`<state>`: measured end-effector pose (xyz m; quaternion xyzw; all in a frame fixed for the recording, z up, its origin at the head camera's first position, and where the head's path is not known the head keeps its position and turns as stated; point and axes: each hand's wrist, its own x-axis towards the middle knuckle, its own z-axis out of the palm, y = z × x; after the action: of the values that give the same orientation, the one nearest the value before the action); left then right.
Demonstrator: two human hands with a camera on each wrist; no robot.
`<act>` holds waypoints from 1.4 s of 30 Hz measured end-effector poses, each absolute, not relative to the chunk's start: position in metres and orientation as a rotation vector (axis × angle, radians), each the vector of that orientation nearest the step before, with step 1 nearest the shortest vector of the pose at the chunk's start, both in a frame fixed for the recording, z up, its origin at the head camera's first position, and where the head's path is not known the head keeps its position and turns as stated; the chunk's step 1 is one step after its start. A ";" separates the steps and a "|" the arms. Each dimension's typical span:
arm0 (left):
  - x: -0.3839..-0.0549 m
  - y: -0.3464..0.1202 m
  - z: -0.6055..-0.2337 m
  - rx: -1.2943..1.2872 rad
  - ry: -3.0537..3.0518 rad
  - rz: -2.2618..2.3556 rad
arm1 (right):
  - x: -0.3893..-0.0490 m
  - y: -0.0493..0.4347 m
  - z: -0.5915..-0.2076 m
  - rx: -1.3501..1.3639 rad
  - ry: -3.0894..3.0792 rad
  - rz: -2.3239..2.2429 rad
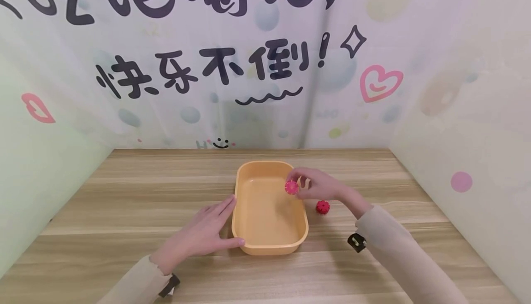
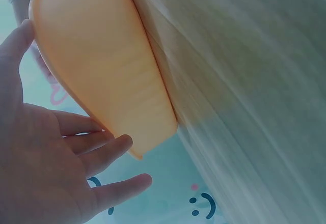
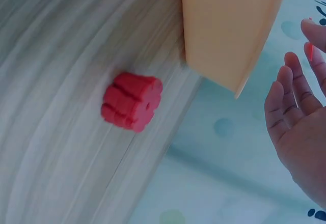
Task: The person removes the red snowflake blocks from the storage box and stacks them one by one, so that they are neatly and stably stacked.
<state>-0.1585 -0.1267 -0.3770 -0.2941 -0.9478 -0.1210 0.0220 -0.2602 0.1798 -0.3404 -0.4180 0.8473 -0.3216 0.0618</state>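
An orange-yellow plastic tub (image 1: 269,248) stands on the wooden table. My left hand (image 1: 203,230) rests against its left side, thumb at the near corner and fingers spread along the rim; the left wrist view shows those fingers (image 2: 104,155) mostly straight. Over the tub's right rim, my right hand (image 1: 317,184) pinches a pinkish-red notched disc (image 1: 292,187) between thumb and fingertips. Only a thin red edge of it shows in the right wrist view. On the table right of the tub sits a short stack of red notched discs (image 1: 322,207), seen from the side (image 3: 132,102).
The wooden tabletop (image 1: 137,189) runs back to a white printed curtain (image 1: 166,119) with black lettering. Pale side walls (image 1: 477,147) stand to the left and right. Each wrist carries a small black strap device (image 1: 356,242).
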 end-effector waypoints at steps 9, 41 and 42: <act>-0.159 -0.127 -0.378 -0.913 -2.941 -0.384 | -0.260 0.208 -0.350 -1.168 2.614 -1.073; -0.159 -0.127 -0.378 -0.899 -2.951 -0.395 | -0.250 0.269 -0.390 -0.939 2.484 -1.119; -0.159 -0.127 -0.378 -0.898 -2.951 -0.395 | -0.252 0.271 -0.393 -0.945 2.479 -1.116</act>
<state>-0.1587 -0.1269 -0.3780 -0.2888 -0.9488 -0.1270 0.0157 -0.2518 0.2713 -0.3929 -0.3254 0.8538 -0.3844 0.1316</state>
